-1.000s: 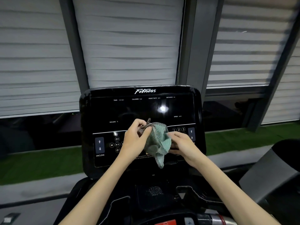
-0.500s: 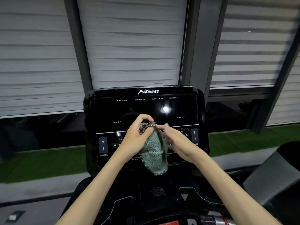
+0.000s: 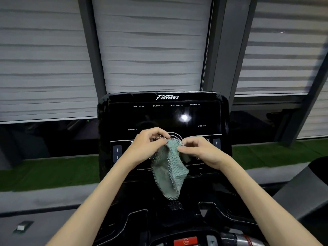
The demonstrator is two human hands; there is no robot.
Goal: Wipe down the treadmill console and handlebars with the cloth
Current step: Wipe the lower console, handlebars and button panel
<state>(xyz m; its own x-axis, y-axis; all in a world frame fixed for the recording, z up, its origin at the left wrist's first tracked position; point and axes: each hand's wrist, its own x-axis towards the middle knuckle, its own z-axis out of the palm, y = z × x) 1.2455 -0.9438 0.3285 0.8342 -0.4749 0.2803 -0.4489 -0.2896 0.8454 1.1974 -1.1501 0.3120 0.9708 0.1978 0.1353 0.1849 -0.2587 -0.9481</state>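
View from a head-worn camera, looking forward and down at a black treadmill console (image 3: 165,114) that fills the middle of the view. White lettering reading "Fitness" (image 3: 167,97) runs along its top edge at 12 o'clock. Small labels for time, calories, heart rate and distance sit just below it. The screen is dark, with one bright light reflection toward 1 o'clock.

Two bare forearms reach in from the bottom corners and meet in front of the lower half of the console. The left hand (image 3: 147,146) has its fingers curled and pinches the top edge of a cloth (image 3: 170,171) between thumb and fingertips. The right hand (image 3: 202,151), just beside it at 3 o'clock of the cloth, also pinches the cloth's upper edge with curled fingers.

The cloth is pale green and textured, with a dark checked border. It hangs folded from both hands, its tip pointing toward 6 o'clock over the dark tray beneath the console. Whether it touches the panel cannot be told.

Incline arrow buttons (image 3: 117,153) show at 9 o'clock of the left hand, and a speed arrow button (image 3: 216,143) at 2 o'clock of the right hand. A red stop button (image 3: 185,241) sits at the bottom edge, at 6 o'clock. Behind the console hang grey window blinds (image 3: 152,50), with a strip of green turf (image 3: 44,171) below them.
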